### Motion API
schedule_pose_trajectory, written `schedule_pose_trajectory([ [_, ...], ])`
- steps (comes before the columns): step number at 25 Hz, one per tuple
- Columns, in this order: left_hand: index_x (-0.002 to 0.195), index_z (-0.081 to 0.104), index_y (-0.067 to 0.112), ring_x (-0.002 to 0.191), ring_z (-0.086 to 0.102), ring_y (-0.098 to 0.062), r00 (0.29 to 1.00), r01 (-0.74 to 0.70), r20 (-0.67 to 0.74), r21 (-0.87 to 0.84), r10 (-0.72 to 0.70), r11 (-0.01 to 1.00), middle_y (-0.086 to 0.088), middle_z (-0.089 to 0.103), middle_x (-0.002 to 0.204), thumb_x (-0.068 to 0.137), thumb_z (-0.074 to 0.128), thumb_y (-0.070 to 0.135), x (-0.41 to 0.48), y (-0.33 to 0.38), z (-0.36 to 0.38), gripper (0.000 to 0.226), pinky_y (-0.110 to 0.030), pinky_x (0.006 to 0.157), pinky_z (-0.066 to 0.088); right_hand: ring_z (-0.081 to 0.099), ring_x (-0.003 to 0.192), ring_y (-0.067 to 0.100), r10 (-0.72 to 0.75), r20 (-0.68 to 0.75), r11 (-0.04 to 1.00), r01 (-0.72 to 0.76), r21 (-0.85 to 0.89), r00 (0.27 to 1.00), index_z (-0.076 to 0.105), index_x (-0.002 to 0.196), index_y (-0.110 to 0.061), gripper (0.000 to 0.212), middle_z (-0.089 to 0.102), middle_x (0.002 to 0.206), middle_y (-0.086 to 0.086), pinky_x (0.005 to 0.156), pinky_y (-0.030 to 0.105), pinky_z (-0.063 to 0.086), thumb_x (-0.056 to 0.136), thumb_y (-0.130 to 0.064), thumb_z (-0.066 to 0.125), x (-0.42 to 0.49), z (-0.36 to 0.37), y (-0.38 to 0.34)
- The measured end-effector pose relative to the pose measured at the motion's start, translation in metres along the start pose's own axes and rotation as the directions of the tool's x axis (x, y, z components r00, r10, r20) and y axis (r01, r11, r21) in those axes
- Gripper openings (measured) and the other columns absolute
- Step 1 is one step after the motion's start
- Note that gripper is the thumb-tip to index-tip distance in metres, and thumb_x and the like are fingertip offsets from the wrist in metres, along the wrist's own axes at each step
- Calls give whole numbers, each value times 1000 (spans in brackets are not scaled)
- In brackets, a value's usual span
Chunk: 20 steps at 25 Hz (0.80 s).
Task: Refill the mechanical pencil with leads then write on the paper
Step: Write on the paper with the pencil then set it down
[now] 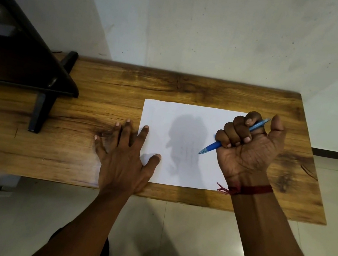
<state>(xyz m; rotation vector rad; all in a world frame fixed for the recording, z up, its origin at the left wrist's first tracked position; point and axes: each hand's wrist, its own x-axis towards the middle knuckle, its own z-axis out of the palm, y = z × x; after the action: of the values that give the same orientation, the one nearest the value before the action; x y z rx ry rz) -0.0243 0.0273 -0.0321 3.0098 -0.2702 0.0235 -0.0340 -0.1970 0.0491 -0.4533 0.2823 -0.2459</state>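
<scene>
We held pencil [214, 146] fisted in right grip [250, 149], tip over paper [188, 113]; we reckoned a pinch nearer the tip would write better. Left grip [122, 160] flat, pinning paper edge.

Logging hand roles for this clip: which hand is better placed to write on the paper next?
Right. The right hand grips the pencil, its tip aimed at the paper. The left hand holds nothing; it lies flat, fingers spread across the paper's left edge, suited to steadying it.
</scene>
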Motion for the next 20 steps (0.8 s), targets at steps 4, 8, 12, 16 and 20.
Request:
schedule_pose_trajectory([
  [4,148,30,32,146,20,-33,1000,2,2,0,-2,1000,-10,29,157,80,25,72,-1,-1,-1,79,-70,111,10,15,39,8,-9,-19,1000,9,10,1000,43,61,-14,44,28,42,-6,43,20,16,93,-39,26,0,-1,0],
  [8,148,30,32,147,19,-32,1000,6,0,2,-6,1000,-10,28,158,80,26,72,-1,-1,0,79,-70,111,10,16,39,8,-8,-18,1000,9,21,1000,45,60,-13,51,28,42,-6,43,19,17,93,-46,24,-1,0,-1],
  [12,148,30,32,146,20,-32,1000,0,-6,2,0,1000,-10,29,157,80,27,72,0,-1,1,78,-70,111,11,14,40,8,-17,-36,1000,17,8,999,44,60,-14,44,28,42,-6,42,19,18,93,-36,24,-1,2,0],
  [16,147,30,32,146,21,-32,1000,-2,-13,0,2,1000,-10,29,157,81,29,72,0,-2,3,78,-70,111,11,14,40,8,-9,-42,1000,9,-2,999,44,60,-14,49,28,42,-6,42,19,17,94,-44,25,-2,4,-1],
  [20,147,30,32,146,19,-32,1000,-4,-16,1,4,1000,-10,28,157,81,29,71,0,-3,4,77,-70,111,9,18,36,7,-19,-65,1000,18,-17,998,42,59,-15,44,27,41,-6,40,18,18,94,-34,23,-2,6,-2],
])
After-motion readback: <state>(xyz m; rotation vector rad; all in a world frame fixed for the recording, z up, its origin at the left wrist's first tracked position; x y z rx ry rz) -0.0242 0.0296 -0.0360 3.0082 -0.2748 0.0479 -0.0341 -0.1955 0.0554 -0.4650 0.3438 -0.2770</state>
